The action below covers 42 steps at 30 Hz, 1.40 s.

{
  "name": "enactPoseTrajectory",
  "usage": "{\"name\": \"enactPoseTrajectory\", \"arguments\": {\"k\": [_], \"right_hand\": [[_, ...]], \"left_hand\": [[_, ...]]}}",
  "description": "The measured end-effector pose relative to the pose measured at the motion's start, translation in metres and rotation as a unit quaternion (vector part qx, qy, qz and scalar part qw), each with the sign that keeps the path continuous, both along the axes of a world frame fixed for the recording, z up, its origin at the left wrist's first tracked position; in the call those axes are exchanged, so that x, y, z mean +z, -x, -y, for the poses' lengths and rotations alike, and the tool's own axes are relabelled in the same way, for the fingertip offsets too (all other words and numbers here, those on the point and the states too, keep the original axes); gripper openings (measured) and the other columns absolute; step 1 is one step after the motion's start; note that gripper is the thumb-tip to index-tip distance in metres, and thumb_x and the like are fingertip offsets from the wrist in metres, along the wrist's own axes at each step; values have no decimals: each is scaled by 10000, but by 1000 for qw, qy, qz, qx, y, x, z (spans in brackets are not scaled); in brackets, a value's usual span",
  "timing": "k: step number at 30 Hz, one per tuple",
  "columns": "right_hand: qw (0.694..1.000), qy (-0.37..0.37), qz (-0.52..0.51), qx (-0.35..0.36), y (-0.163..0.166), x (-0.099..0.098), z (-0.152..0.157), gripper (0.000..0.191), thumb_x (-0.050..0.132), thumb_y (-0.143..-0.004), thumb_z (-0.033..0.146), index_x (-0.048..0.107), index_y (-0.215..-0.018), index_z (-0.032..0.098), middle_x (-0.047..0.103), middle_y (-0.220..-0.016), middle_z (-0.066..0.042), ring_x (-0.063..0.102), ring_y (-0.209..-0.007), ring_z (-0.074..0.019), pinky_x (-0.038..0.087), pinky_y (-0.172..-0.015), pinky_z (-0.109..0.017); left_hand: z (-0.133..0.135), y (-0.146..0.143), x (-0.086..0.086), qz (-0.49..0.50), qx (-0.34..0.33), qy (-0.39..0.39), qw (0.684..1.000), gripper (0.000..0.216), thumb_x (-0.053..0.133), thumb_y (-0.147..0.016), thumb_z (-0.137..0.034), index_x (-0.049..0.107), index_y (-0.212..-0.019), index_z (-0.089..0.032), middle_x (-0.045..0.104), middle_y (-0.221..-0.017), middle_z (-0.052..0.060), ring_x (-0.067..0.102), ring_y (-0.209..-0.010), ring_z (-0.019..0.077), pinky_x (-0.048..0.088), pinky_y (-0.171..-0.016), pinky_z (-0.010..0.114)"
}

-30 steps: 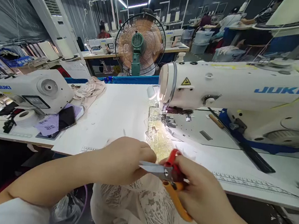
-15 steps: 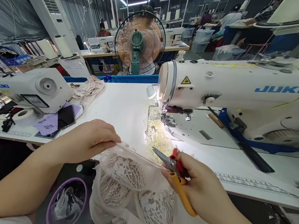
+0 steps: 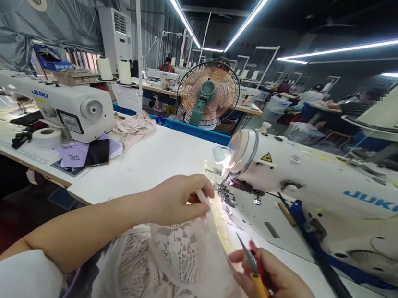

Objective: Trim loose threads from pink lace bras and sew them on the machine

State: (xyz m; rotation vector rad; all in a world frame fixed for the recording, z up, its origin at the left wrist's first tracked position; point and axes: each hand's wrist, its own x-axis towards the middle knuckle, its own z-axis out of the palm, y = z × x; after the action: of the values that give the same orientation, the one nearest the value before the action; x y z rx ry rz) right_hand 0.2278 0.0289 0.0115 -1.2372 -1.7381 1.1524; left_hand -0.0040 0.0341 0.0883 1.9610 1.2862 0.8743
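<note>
Lace garment [image 3: 185, 258] hangs over the counter's [image 3: 154, 158] near edge, its strap pinched in your left hand [image 3: 174, 199], while your right hand [image 3: 276, 289] grips snips [image 3: 253, 267], blades narrowly parted, trimming apparently unfinished.

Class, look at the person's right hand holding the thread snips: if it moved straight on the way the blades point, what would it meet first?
The right hand aims the thread snips up-left. They would probably first meet the lace fabric held up by the left hand, though depth is unclear.
</note>
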Motion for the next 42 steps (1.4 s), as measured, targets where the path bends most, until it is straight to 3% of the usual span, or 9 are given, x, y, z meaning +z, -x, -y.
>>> {"name": "enactPoseTrajectory", "arguments": {"k": [4, 9, 12, 15, 19, 28, 30, 36, 42], "right_hand": [[997, -44, -56, -26, 12, 9, -16, 232, 678, -657, 415, 560, -722, 226, 641, -769, -23, 531, -630, -164, 413, -526, -254], [990, -58, -123, 26, 41, 23, -28, 256, 697, -679, 404, 517, -707, 223, 563, -692, 9, 481, -591, -136, 389, -506, -247], [981, -54, -183, 19, 50, 24, -26, 281, 707, -683, 394, 488, -671, 220, 532, -679, 25, 470, -582, -119, 392, -509, -233], [972, -45, -229, -4, 52, 18, -25, 271, 703, -697, 374, 481, -679, 219, 548, -733, 11, 500, -634, -127, 406, -533, -235], [964, -23, -263, 30, 50, 8, -29, 232, 708, -708, 289, 486, -694, 221, 541, -743, 15, 504, -636, -122, 423, -552, -242], [954, -45, -291, 56, 48, 4, -36, 183, 665, -756, 226, 494, -693, 223, 552, -708, 25, 497, -593, -96, 429, -531, -209], [958, -66, -274, 49, 46, 4, -34, 185, 662, -758, 223, 489, -692, 222, 543, -707, 24, 500, -611, -101, 436, -549, -215], [968, -165, -186, 25, 45, 8, -30, 166, 625, -775, 238, 475, -703, 223, 542, -702, 7, 499, -590, -117, 434, -501, -232], [958, -257, -130, 8, 45, 8, -22, 153, 588, -777, 190, 461, -706, 237, 557, -730, -3, 518, -639, -148, 424, -525, -276]], "left_hand": [[0, -11, -6, -29, -5, -62, 998, 534, 495, -793, -182, 310, -1293, -203, 588, -772, 11, 569, -670, 153, 449, -593, 261], [0, -19, -12, 16, 1, -94, 995, 700, 476, -792, -146, 116, -1390, -212, 553, -735, -25, 531, -634, 129, 426, -619, 255], [-1, -19, -19, 65, 24, -76, 995, 560, 524, -790, -207, 285, -1296, -199, 533, -702, -42, 514, -647, 123, 413, -633, 246], [-3, -17, -24, 86, 51, -14, 995, 216, 575, -756, -270, 518, -946, -185, 507, -685, -37, 476, -635, 116, 386, -594, 235], [-3, -20, -26, 102, 58, 1, 993, 125, 580, -715, -246, 498, -659, -169, 438, -639, -41, 406, -615, 104, 336, -547, 220], [-7, -25, -30, 127, 64, 21, 990, 119, 577, -753, -276, 537, -752, -164, 435, -625, -46, 390, -585, 93, 336, -541, 221], [-7, -23, -32, 133, 57, -5, 989, 113, 580, -764, -267, 528, -792, -171, 450, -662, -41, 406, -593, 92, 360, -552, 221], [-7, -18, -31, 121, -30, -200, 972, 42, 531, -795, -135, 534, -772, -170, 576, -832, 38, 536, -784, 130, 452, -720, 272], [-5, -14, -22, 87, -45, -170, 981, 77, 534, -799, -168, 566, -730, -160, 635, -806, 64, 586, -767, 151, 477, -718, 293]]}}
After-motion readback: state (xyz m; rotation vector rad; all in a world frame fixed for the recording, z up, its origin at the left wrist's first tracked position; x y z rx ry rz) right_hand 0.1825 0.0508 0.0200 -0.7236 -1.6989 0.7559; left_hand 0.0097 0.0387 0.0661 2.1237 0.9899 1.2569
